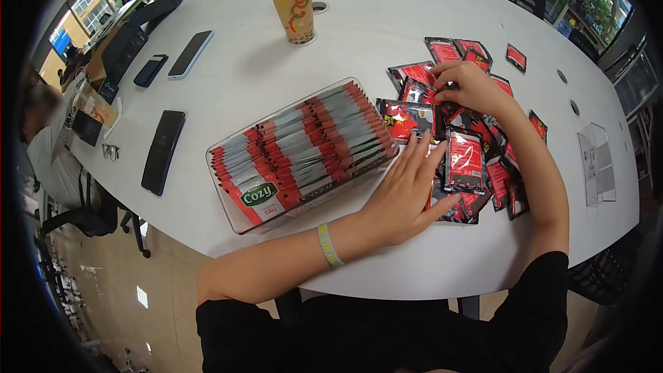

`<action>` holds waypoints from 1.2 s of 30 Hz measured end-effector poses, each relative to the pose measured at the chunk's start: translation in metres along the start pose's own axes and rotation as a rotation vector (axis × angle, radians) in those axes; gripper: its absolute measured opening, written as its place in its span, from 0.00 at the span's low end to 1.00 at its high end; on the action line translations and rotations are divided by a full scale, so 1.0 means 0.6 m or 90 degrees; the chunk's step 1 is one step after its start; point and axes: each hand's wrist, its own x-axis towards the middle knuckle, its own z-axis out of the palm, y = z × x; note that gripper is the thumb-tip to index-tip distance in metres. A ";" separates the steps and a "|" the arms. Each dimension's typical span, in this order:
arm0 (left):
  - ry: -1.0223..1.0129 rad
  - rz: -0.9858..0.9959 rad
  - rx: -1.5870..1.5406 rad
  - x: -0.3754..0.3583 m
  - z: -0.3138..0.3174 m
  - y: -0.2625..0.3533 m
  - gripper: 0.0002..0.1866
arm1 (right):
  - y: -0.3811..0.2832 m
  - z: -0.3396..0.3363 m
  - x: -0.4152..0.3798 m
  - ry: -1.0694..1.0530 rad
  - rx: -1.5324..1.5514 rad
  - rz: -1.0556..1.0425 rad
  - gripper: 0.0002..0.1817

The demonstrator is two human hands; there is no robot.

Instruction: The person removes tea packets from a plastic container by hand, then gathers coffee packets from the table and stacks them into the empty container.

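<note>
A loose pile of red and black sachets [464,159] lies on the white table in front of me. My left hand [407,197] rests with its fingers spread at the pile's near left side, fingertips on the sachets. On the upper part of the pile, my right hand [469,86] has its fingers bent together at a sachet [418,91]; the fingertips pinch at its edge. Left of the pile stands a clear box [238,217], filled with rows of red and grey Cozy sachets [304,139]. A yellow and grey band is around my left wrist.
A cup with an orange drink [291,3] stands at the back. Phones [164,152] [190,54] and a small dark object [151,70] lie at the left. A clear stand [596,164] is at the right edge. A person [52,159] sits far left.
</note>
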 end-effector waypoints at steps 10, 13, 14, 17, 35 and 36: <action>0.117 -0.035 -0.297 0.002 -0.019 0.011 0.28 | -0.070 -0.054 -0.047 0.202 0.245 0.006 0.04; 0.097 -0.087 -0.487 0.001 -0.018 0.006 0.27 | -0.116 -0.104 -0.063 0.149 0.218 -0.162 0.07; 0.062 -0.135 -0.637 0.001 -0.017 0.002 0.30 | -0.131 -0.113 -0.069 0.145 0.216 -0.166 0.07; -0.084 -0.352 -0.882 0.009 -0.016 -0.007 0.38 | -0.163 -0.119 -0.080 -0.010 0.142 -0.230 0.11; -0.105 -0.053 -0.812 -0.003 -0.026 0.035 0.34 | -0.197 -0.062 -0.073 0.095 0.227 -0.240 0.27; -0.152 -0.109 -0.862 -0.001 -0.041 0.042 0.37 | -0.198 -0.057 -0.072 0.090 0.228 -0.232 0.27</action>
